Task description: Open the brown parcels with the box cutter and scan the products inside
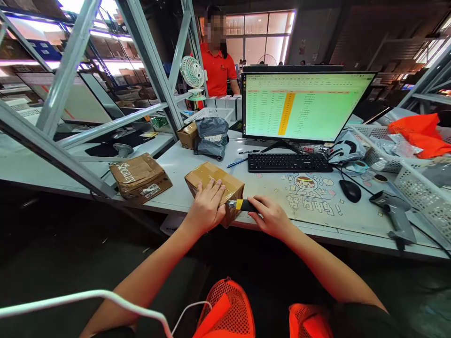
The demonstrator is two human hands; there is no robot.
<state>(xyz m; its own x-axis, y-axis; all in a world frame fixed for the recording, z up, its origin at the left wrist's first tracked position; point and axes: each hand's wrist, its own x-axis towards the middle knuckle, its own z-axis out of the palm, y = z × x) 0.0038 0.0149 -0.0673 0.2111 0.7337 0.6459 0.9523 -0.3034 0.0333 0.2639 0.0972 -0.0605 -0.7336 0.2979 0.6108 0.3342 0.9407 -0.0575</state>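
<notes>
A taped brown cardboard box (197, 178) sits near the front edge of the desk. My left hand (207, 206) holds it steady, its fingers across the top and its thumb by the near edge. In my right hand (271, 215) is a black and yellow utility knife (243, 205), gripped by its handle and pointing left. The knife's front end meets the box near its right front corner, close to my left thumb. Whether the blade is in the cardboard I cannot tell.
Left of the box is a crumpled carton (141, 178); behind are a grey plastic parcel (211, 136) and small box (188, 135). A keyboard (289, 162), monitor (306, 108), mouse (350, 190) and barcode scanner (394, 211) occupy the right. A person in red (216, 70) stands beyond the desk.
</notes>
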